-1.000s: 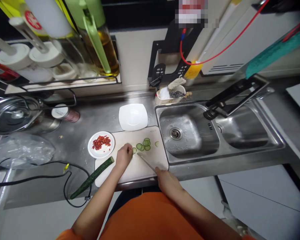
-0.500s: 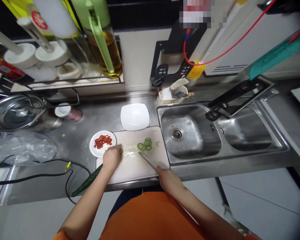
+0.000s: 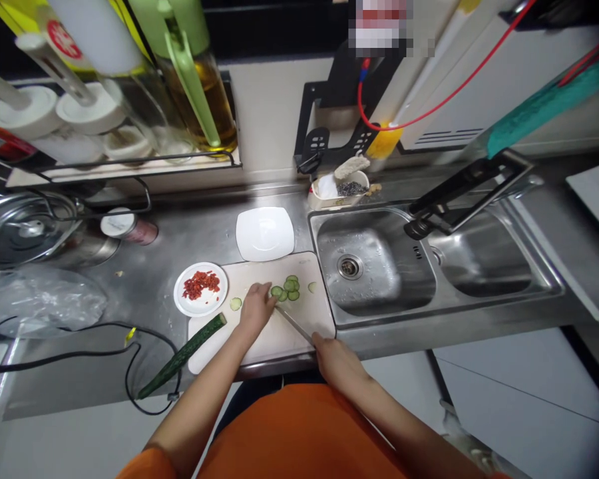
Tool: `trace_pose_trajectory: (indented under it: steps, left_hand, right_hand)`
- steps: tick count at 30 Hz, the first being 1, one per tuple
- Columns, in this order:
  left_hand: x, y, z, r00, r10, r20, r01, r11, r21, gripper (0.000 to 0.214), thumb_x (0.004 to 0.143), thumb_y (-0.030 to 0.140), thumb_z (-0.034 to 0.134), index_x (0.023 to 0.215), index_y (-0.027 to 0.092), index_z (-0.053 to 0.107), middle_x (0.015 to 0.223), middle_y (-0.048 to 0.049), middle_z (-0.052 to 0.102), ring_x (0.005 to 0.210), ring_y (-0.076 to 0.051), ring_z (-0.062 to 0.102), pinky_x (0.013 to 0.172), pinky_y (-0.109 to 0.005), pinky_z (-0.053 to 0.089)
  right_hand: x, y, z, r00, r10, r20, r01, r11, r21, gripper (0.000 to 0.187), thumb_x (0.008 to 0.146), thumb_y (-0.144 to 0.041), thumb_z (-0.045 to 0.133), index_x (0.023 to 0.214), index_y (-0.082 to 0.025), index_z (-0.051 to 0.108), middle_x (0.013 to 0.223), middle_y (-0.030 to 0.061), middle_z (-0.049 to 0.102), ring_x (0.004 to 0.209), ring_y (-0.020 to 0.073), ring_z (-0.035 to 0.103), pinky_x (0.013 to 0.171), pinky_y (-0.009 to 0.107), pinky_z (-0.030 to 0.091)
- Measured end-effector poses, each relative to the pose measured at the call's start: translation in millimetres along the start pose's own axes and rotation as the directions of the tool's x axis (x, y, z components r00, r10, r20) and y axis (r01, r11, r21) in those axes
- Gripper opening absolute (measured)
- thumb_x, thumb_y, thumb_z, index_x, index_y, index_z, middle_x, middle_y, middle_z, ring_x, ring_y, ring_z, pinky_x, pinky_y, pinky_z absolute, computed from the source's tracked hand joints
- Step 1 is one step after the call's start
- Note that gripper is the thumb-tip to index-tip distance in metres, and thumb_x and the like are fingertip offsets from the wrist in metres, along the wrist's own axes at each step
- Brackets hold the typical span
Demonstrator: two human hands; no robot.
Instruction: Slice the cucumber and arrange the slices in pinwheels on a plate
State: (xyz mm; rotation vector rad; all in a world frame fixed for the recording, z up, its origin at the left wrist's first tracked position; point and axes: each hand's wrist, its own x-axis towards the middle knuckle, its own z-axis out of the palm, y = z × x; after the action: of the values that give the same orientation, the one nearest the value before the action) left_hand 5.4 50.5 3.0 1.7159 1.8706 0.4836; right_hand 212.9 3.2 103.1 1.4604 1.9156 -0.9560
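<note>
My right hand [image 3: 342, 359] is wrapped round the handle of a kitchen knife [image 3: 294, 324], its blade lying across the white cutting board [image 3: 307, 326] and pointing up and left. My left hand [image 3: 257, 307] is over the middle of the board, thumb and fingers apart, close to the knife tip and the cucumber slices [image 3: 290, 287]. Another slice [image 3: 235, 304] lies left of this hand. The rest of the cucumber [image 3: 184, 354], its cut end on the board, slants down past the board's left edge. Nothing shows in my left fingers.
A white plate of chopped red pieces [image 3: 184, 304] overlaps the board's upper left corner. Behind the board stands a square white dish [image 3: 264, 233]. The double sink [image 3: 379, 313] is on the right. Black cable [image 3: 114, 324] and a plastic bag [image 3: 44, 299] lie left.
My left hand has moved right, from beside the cucumber's cut end to near the slices. The cucumber's end is now uncovered. My right hand keeps the knife in nearly the same place.
</note>
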Motion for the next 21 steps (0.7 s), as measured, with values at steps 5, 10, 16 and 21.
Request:
trace_pose_trajectory:
  steps: [5, 10, 16, 21]
  left_hand:
    - [1, 4, 6.9, 0.999, -0.044, -0.024, 0.042, 0.995, -0.086, 0.026, 0.074, 0.017, 0.059, 0.100, 0.019, 0.063, 0.090, -0.0056, 0.057, 0.080, -0.017, 0.056, 0.075, -0.030, 0.046]
    - [4, 11, 0.6, 0.995, -0.099, -0.005, 0.098, 0.989, -0.112, 0.017, 0.069, 0.015, 0.061, 0.086, 0.019, 0.060, 0.079, -0.0015, 0.057, 0.073, -0.016, 0.054, 0.069, -0.027, 0.043]
    - [5, 17, 0.1, 0.988, -0.150, -0.022, 0.144, 0.973, -0.178, 0.005, 0.071, 0.017, 0.057, 0.076, 0.020, 0.057, 0.065, 0.0038, 0.055, 0.061, -0.012, 0.050, 0.059, -0.022, 0.036]
    - [8, 13, -3.4, 0.979, -0.190, -0.079, 0.171, 0.964, -0.202, 0.007, 0.072, 0.018, 0.056, 0.075, 0.020, 0.062, 0.066, 0.0030, 0.061, 0.062, -0.011, 0.054, 0.062, -0.022, 0.039]
  right_hand:
    - [-1, 0, 0, 1.000, 0.011, 0.011, -0.012, 1.000, 0.029, 0.031, 0.085, -0.008, 0.035, 0.109, -0.017, 0.052, 0.092, 0.0109, 0.066, 0.088, 0.0226, 0.062, 0.064, 0.026, 0.038]
    - [0, 0, 1, 1.000, 0.006, 0.016, -0.006, 1.000, 0.022, 0.032, 0.083, -0.006, 0.037, 0.110, -0.017, 0.051, 0.092, 0.0109, 0.066, 0.088, 0.0220, 0.062, 0.064, 0.026, 0.038]
    - [1, 2, 3, 1.000, 0.007, 0.005, -0.007, 1.000, 0.006, 0.032, 0.085, -0.008, 0.035, 0.111, -0.018, 0.051, 0.093, 0.0112, 0.066, 0.089, 0.0233, 0.062, 0.064, 0.027, 0.038]
    - [1, 3, 3, 1.000, -0.001, -0.004, 0.001, 1.000, -0.001, 0.030, 0.086, -0.011, 0.036, 0.110, -0.019, 0.051, 0.091, 0.0104, 0.066, 0.087, 0.0238, 0.062, 0.062, 0.027, 0.037]
